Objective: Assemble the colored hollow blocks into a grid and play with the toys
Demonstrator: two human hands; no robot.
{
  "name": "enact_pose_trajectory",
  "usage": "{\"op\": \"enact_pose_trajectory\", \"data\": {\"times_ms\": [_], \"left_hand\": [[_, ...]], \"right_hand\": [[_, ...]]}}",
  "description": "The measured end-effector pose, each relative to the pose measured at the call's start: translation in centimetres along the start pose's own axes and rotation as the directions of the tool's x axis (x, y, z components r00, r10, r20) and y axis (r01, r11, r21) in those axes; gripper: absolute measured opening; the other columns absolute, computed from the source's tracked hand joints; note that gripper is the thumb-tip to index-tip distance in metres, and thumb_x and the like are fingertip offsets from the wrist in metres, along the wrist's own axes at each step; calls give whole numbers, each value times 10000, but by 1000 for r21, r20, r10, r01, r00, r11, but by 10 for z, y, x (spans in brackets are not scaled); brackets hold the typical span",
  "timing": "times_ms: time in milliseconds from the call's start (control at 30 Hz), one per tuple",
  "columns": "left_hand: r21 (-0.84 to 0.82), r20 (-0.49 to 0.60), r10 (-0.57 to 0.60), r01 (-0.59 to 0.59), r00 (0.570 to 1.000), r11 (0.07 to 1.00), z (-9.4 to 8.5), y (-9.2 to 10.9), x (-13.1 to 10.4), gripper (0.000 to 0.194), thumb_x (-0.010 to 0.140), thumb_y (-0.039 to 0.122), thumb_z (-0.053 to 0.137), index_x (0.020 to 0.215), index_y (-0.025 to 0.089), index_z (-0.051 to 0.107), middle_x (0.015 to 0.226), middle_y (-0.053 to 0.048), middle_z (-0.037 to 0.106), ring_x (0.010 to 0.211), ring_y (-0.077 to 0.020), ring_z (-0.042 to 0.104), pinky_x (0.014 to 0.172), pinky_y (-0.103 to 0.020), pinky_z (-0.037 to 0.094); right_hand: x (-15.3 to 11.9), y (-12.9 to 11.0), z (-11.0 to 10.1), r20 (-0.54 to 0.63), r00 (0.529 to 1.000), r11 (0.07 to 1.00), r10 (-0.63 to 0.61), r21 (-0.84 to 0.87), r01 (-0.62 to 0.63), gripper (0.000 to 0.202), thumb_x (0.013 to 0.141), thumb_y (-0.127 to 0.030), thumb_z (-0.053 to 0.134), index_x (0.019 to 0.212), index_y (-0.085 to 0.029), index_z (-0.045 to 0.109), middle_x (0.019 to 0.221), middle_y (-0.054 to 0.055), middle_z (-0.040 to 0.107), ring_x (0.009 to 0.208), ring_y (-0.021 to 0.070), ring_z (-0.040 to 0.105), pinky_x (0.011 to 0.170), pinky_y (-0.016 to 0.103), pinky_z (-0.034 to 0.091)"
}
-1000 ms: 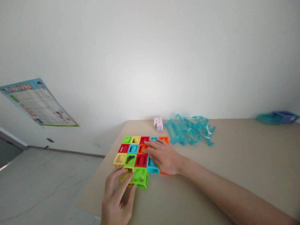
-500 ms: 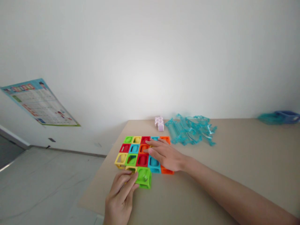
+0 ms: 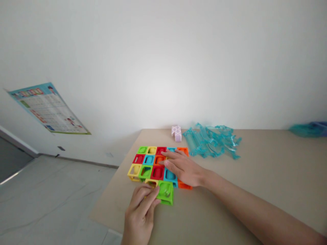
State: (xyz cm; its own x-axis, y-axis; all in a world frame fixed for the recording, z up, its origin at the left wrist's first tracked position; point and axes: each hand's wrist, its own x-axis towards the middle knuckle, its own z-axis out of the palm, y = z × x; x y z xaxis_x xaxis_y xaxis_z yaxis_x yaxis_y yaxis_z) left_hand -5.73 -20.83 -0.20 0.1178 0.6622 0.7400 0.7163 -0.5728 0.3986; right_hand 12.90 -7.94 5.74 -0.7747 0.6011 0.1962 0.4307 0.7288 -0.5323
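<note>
Several coloured open-sided cubes stand edge to edge in a block [image 3: 157,172] on the table. At the block's near side, my left hand [image 3: 143,204] pinches a yellow cube [image 3: 151,183], mostly hidden by the fingers, with a green cube [image 3: 165,191] beside it on the right. The two sit against or close to the front row; whether they are joined to it I cannot tell. My right hand [image 3: 182,166] lies spread over the right part of the block, its fingers resting on the cubes and hiding some of them.
Behind the block lies a small pink and white folded piece [image 3: 176,133]. To its right is a heap of translucent teal pieces [image 3: 213,141]. A blurred teal and blue item [image 3: 309,130] is at the far right. The table's left edge [image 3: 109,183] drops to the floor.
The left hand, with the yellow and green cubes, has moved a little right along the block's front. The right hand stays on the block. The whole view has shifted slightly.
</note>
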Motion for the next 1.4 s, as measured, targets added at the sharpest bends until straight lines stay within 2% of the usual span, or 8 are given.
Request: {"op": "enact_pose_trajectory", "data": {"times_ms": [500,667,833,900,1033,1167,1267,1400], "left_hand": [[131,64,-30,21,998,991,-4,1,-7,408,859,41,514,1222,218,578,1034,-98,563,1004,-189,576,848,-305,538],[265,76,-16,-5,997,964,-4,24,6,397,824,183,583,1220,217,592,1199,-150,519,1145,-283,516,917,-436,505],[436,234,-34,-73,972,897,16,26,20,659,834,411,597,1413,155,415,1439,-184,425,1319,-372,396,1027,-527,407],[489,254,-25,-106,967,866,22,18,20,671,840,424,590,1425,157,400,1447,-181,433,1319,-374,408,1039,-536,386],[518,264,-25,-120,964,847,21,3,18,644,840,382,590,1420,168,408,1425,-158,477,1294,-332,456,1055,-505,381],[530,252,3,-140,968,836,13,-3,21,595,811,327,615,1366,163,476,1343,-142,559,1246,-307,503,1033,-484,410],[535,259,25,-166,965,828,9,-9,25,516,793,293,629,1294,199,551,1311,-128,582,1216,-304,527,1013,-482,428],[530,273,39,-185,961,827,1,-20,27,521,780,280,635,1290,214,556,1313,-115,579,1202,-299,536,997,-473,451]], "right_hand": [[-2,2,0,-4,1000,1000,4,-7,-4,572,1011,-487,163,1271,-242,610,1476,83,425,1382,263,333,1133,546,182],[-3,1,2,-36,999,997,-30,-68,28,510,1018,-441,201,1240,-264,625,1451,60,461,1349,244,377,1123,516,204],[-5,1,10,-148,987,997,-58,-62,49,474,1020,-389,229,1142,-238,661,1380,54,537,1307,206,427,1112,441,253],[-7,5,12,-287,956,998,-58,9,63,484,1019,-364,221,1065,-201,674,1279,83,608,1226,192,505,1071,383,329],[-11,21,11,-547,837,998,-25,37,54,449,1000,-298,230,912,-186,656,1043,102,679,1061,204,589,988,361,406],[-7,42,10,-610,792,974,27,-163,-158,283,920,-220,388,1034,-187,644,1127,98,656,1187,252,505,1060,454,303],[-2,51,13,-661,738,902,136,-224,-368,379,866,-173,430,1214,-199,578,1261,113,598,1259,279,447,1097,566,174],[1,56,19,-664,718,848,208,-244,-470,335,915,-210,410,1188,-229,604,1256,98,608,1239,271,469,1093,624,96]]}}
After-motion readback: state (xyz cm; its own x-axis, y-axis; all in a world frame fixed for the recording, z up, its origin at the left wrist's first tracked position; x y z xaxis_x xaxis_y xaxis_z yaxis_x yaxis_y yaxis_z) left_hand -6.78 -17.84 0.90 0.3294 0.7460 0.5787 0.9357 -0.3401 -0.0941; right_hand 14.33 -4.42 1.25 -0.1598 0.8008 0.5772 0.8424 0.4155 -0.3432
